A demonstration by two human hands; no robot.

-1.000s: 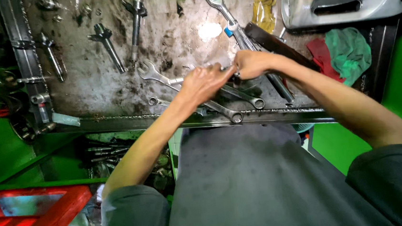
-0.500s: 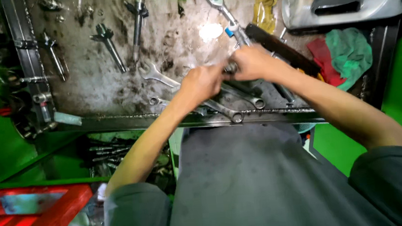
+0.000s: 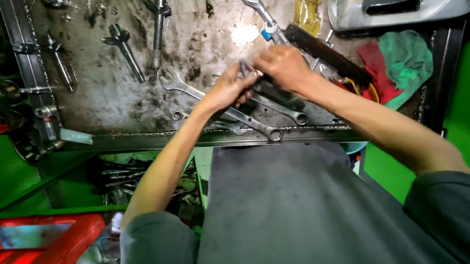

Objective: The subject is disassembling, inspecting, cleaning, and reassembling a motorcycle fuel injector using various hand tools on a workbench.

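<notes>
Both hands on one small dark tool above the greasy metal bench point(image 3: 110, 103).

My left hand point(image 3: 226, 91) and right hand point(image 3: 283, 69) meet mid-bench, each pinching the small dark tool point(image 3: 243, 70) — its exposed tip points up and away from me, long axis roughly upright in view; the rest is hidden by my fingers. Combination wrenches point(image 3: 257, 126) lie just beneath, slanting down to the right.

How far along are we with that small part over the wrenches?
Done: wrenches and a ratchet lie spread on the greasy bench. In hand: left hand and right hand meet around a small dark metal part; what it is cannot be told. Left: the part is not yet set down, and the injector-like pieces lie untouched.
</notes>
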